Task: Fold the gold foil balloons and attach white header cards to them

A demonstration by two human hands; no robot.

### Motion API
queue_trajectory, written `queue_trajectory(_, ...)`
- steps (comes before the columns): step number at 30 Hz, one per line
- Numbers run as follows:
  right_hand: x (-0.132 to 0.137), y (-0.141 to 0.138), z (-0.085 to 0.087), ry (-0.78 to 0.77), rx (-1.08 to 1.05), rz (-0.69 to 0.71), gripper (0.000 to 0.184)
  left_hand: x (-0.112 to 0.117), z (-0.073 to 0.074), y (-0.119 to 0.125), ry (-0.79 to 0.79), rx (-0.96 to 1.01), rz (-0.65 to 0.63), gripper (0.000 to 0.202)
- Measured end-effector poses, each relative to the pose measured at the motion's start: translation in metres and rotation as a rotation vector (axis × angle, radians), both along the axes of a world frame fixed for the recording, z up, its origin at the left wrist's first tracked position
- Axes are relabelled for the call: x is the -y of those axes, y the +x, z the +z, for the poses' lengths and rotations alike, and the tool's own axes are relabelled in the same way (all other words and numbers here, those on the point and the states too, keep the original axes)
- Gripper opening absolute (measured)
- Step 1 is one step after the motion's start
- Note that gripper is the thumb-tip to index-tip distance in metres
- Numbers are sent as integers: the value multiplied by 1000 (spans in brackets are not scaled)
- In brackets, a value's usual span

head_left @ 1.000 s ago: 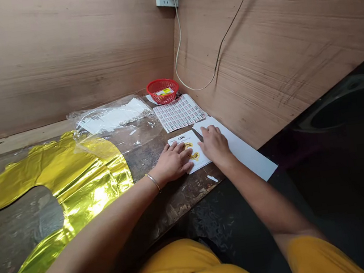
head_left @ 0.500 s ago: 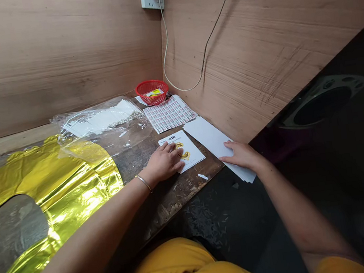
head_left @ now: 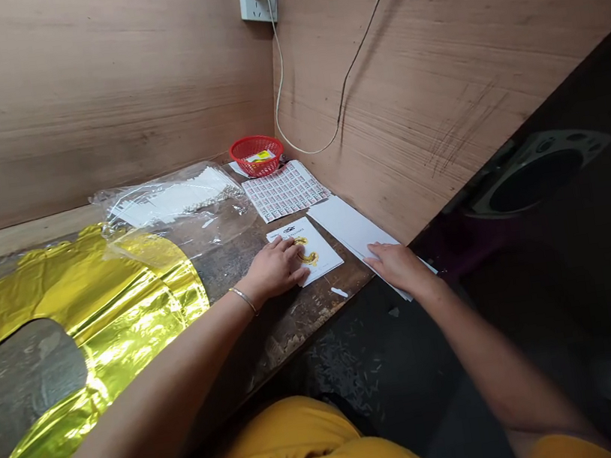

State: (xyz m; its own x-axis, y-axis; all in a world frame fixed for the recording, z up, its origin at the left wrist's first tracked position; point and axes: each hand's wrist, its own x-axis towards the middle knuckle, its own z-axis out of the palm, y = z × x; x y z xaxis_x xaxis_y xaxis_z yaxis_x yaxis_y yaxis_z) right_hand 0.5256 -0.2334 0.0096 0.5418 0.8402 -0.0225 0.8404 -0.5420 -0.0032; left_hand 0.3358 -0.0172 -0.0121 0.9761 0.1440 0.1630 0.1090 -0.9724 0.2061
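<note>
Left hand [head_left: 274, 270] flat on a printed card [head_left: 325, 256], fingers spread and pressing, gripping nothing; right hand [head_left: 398, 265] lying open on white paper sheets [head_left: 346, 227] at the counter [head_left: 317, 311] edge, just beside the card

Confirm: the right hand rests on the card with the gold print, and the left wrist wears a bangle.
Wrong: the head view shows the left hand, not the right, resting on the card with the gold print; the right hand is on the white sheets. The left wrist does wear a bangle.
</note>
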Motion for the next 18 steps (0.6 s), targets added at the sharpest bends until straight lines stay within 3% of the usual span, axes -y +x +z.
queue_trajectory(5, 8, 6, 16, 45, 2, -87, 35, -2, 0, 0, -1, -2, 0, 47)
queue_trajectory(8, 26, 10, 24, 78, 63, -262, 44, -3, -2, 1, -2, -4, 0, 47)
queue_trajectory(12, 54, 17, 22, -33, -41, -490, 57, -2, -3, 1, -6, -8, 3, 47)
queue_trajectory(15, 63, 21, 17, -38, -120, -496, 49, -2, -2, 1, -6, -22, 9, 49)
queue_trajectory(18, 61, 21, 12, 32, -71, -521, 45, 0, -1, 1, -4, -35, 7, 50)
